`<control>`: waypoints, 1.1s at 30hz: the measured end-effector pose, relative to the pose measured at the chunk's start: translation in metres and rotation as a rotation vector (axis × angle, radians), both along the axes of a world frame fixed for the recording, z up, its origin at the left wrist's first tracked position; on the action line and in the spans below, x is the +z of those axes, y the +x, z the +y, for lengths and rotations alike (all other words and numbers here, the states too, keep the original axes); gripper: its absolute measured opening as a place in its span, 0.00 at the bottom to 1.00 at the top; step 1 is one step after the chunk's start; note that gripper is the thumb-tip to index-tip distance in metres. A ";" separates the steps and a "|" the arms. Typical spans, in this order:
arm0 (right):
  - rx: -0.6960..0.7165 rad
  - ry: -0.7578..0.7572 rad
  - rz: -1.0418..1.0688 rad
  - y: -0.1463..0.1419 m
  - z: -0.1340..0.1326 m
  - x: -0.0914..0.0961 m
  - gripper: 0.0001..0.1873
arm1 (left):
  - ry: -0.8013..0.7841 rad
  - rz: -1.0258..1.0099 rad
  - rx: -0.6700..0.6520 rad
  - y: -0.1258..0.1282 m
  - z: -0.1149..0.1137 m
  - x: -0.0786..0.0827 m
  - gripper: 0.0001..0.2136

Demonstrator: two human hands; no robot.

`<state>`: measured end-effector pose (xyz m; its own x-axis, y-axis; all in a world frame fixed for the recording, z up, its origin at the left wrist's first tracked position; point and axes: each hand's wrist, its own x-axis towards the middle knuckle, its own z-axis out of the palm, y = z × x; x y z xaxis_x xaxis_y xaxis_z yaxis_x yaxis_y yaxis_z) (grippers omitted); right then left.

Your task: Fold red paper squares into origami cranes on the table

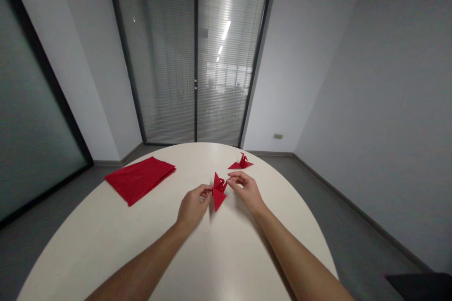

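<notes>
A red origami crane (219, 193) is held just above the table, its wings spread apart. My left hand (194, 204) pinches it at its left side between thumb and fingers. On the other side, my right hand (247, 190) has its thumb and forefinger closed at a tip of the same crane. Its other fingers are curled, and the exact contact is too small to make out fully. Beyond my right hand, a second red paper crane (242, 162) stands on the table with its wings out.
A stack of red paper sheets (141, 178) lies at the left of the round white table (190, 263). Behind the table are glass doors with blinds (165, 66). At the lower right is a dark object (420, 286), partly out of view.
</notes>
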<state>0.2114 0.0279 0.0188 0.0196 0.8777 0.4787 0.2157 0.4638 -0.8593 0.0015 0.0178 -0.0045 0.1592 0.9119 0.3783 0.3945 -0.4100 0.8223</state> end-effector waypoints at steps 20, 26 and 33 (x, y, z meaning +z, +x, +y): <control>-0.069 0.024 -0.106 0.005 -0.002 0.002 0.16 | 0.014 0.009 0.053 -0.001 0.001 -0.001 0.10; 0.001 -0.057 -0.014 0.005 0.000 0.001 0.18 | 0.041 0.024 0.086 -0.002 0.000 0.000 0.09; 0.022 -0.127 0.020 0.004 -0.001 0.004 0.18 | 0.033 0.025 0.087 -0.003 0.000 0.000 0.09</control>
<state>0.2158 0.0264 0.0224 0.0081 0.9317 0.3631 0.1884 0.3551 -0.9156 -0.0011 0.0178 -0.0048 0.0898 0.9098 0.4053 0.4502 -0.4001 0.7983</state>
